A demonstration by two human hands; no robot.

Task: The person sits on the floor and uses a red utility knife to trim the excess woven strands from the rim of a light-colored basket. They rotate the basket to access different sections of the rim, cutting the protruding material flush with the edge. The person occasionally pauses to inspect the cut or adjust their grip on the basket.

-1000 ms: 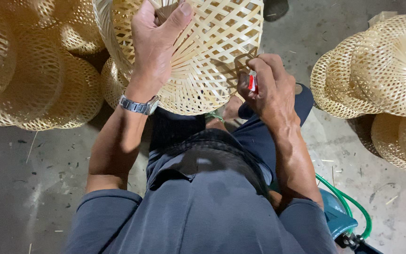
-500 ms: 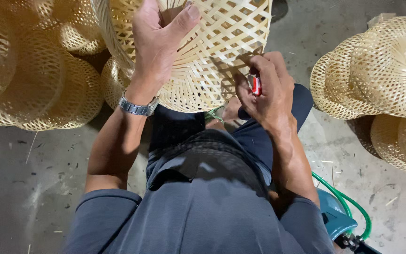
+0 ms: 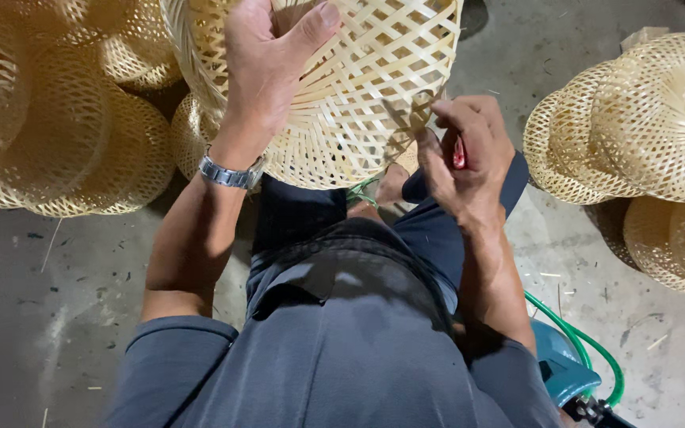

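A pale woven bamboo basket (image 3: 366, 95) with an open lattice is held up over my lap. My left hand (image 3: 267, 59), with a metal watch on the wrist, grips its upper side, thumb across the weave. My right hand (image 3: 461, 154) is closed around a small red-handled tool (image 3: 459, 152) and rests against the basket's lower right edge, where loose strip ends stick out. I sit in dark trousers and a grey-blue top.
Piles of similar woven bamboo baskets (image 3: 49, 119) lie on the concrete floor at the left and more baskets (image 3: 644, 119) at the right. A green hose (image 3: 588, 349) and a blue object (image 3: 560, 368) sit by my right hip.
The basket has turned slightly in my left hand. My right hand with the red tool has shifted a little along the basket's lower edge.
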